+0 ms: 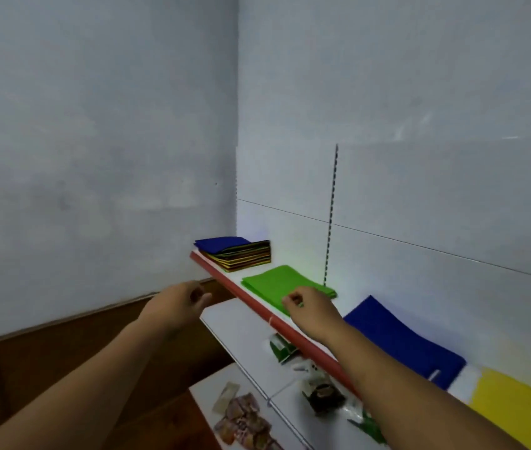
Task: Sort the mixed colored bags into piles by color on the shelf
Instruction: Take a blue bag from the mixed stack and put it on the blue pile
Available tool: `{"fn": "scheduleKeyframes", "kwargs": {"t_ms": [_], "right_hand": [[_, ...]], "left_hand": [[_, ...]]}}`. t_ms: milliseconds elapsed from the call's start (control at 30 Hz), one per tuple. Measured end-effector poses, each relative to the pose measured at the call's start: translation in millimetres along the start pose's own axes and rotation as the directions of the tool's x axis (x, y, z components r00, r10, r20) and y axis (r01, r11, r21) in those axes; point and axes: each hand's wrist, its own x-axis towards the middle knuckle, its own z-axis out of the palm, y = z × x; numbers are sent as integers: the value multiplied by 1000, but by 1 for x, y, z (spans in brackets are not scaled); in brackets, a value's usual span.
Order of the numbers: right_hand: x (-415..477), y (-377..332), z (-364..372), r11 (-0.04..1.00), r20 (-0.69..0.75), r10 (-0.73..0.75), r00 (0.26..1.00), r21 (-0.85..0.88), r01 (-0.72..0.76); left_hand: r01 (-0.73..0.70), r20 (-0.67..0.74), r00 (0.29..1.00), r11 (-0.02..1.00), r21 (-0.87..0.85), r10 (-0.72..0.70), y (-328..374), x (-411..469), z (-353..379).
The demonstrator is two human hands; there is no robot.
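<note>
A mixed stack of colored bags [241, 256], a blue one on top, sits at the far left end of the white shelf [234, 280] with a red front edge. Beside it lies a flat green pile [277, 282]. Further right lie a blue pile [400, 339] and a yellow pile [517, 407]. My right hand [306, 303] hovers over the near corner of the green pile with fingers curled; a bit of green shows at the fingertips, but whether it pinches the bag is unclear. My left hand [183, 303] hangs in the air left of the shelf edge, fingers loosely curled, holding nothing.
Lower shelves [238, 332] below hold packets: a green one [282, 349], a dark one [322, 396] and printed pouches [241, 417]. A slotted upright [330, 216] runs up the white back panel. A wall closes the left side; brown floor lies below.
</note>
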Motion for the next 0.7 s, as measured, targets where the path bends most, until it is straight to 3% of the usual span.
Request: {"fn": "scheduleKeyframes", "kwargs": {"t_ms": [400, 700], "right_hand": [[172, -102, 177, 986, 104, -152, 983, 92, 142], [365, -109, 257, 975, 135, -196, 971, 129, 179]], "left_hand": [[184, -84, 980, 982, 42, -181, -209, 84, -40], [215, -168, 966, 972, 95, -198, -282, 256, -39]]}}
